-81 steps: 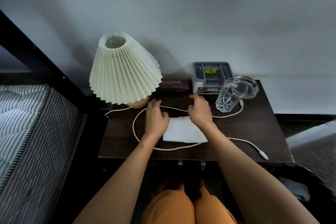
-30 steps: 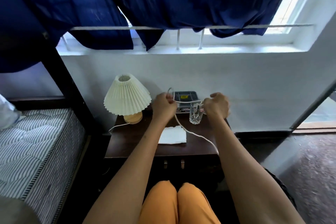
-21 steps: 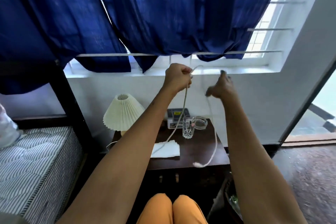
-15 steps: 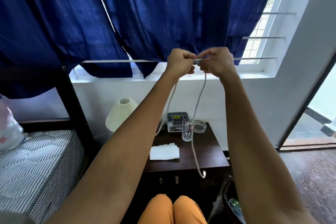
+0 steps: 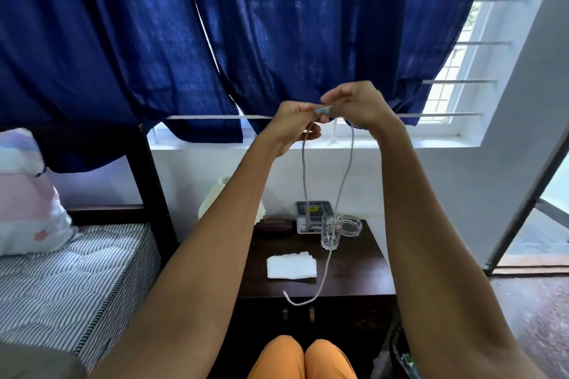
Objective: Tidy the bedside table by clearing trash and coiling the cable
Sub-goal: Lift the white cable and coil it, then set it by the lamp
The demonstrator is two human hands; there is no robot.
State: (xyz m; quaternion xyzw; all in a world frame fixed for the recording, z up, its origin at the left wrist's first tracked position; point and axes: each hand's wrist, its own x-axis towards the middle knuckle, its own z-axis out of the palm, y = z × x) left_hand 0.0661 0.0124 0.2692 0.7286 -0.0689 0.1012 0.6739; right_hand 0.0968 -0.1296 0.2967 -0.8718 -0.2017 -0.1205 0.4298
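1. Left hand [image 5: 295, 121] raised in front of the blue curtain [image 5: 215, 40], fingers closed on the white cable [image 5: 344, 181], with one strand hanging straight down from it.
2. Right hand [image 5: 358, 106] raised just beside the left one, at its 3 o'clock, thumb and fingers pinched on the same cable; a second strand hanging from this hand.
3. Both hands nearly touching at the fingertips, with a short pale piece of cable between them.
4. Right strand running down past the drinking glass [image 5: 331, 231] and ending in a curl, with the plug end at the front edge of the bedside table [image 5: 363, 274], at 6 o'clock on the tabletop.
5. Left strand going down toward the grey box [image 5: 312, 215] at the back of the table; its lower end not possible to follow.
6. Folded white tissue [image 5: 291, 265] flat on the table, at 9 o'clock from the hanging cable, apart from it.
7. Glass ashtray [image 5: 351, 225] at 3 o'clock from the glass, touching or almost touching it; cannot tell which.
8. Pleated lampshade [image 5: 215, 200] at 10 o'clock on the table, mostly hidden behind the left forearm.
9. Striped mattress [image 5: 77, 274] with a pillow [image 5: 27, 200] at 9 o'clock from the table.
10. Orange-clad knees [image 5: 301, 360] at the bottom of the view.
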